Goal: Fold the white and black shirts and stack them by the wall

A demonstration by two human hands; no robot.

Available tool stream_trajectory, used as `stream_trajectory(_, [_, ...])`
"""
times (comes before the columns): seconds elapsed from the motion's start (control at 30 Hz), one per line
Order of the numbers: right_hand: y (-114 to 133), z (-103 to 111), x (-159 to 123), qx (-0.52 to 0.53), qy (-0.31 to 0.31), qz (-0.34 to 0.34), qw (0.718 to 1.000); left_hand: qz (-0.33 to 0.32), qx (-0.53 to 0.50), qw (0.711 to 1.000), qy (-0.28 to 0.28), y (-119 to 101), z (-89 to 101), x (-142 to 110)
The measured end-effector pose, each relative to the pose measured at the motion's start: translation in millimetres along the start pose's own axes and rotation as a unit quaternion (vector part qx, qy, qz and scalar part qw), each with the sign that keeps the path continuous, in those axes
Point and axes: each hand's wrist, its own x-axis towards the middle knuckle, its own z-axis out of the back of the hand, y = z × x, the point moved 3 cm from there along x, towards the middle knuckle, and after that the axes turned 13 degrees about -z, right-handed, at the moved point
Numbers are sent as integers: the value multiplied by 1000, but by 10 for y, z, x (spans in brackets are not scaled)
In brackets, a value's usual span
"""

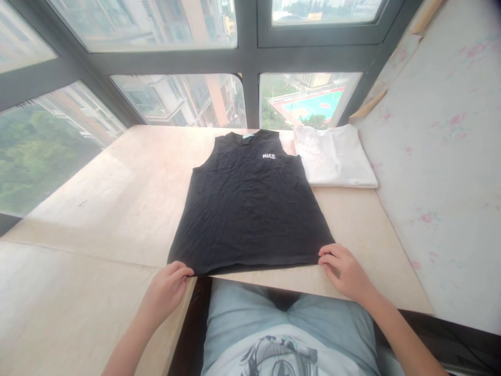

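Observation:
A black sleeveless shirt [250, 209] lies spread out on the pale wooden tabletop, its neckline toward the window and its hem toward me. Small white letters reading "NICE" show on its upper right chest. My left hand [170, 287] pinches the hem's left corner, fingers closed on the cloth. At the opposite corner, my right hand [342, 269] grips the hem between thumb and fingers. Fine wrinkles run over the front, and the hem is slightly parted near the middle.
A folded white garment [336, 162] rests at the back right, close to the flowered wall [442, 172]. Grey window frames [248, 62] border the far side of the wooden tabletop [117, 193]. My legs [242, 308] are below the near edge.

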Motion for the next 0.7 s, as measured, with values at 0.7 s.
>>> stream_trajectory(0.7, [951,-513,-91,-109,71,74,989,-118,120,981,101,-1294,-627,488])
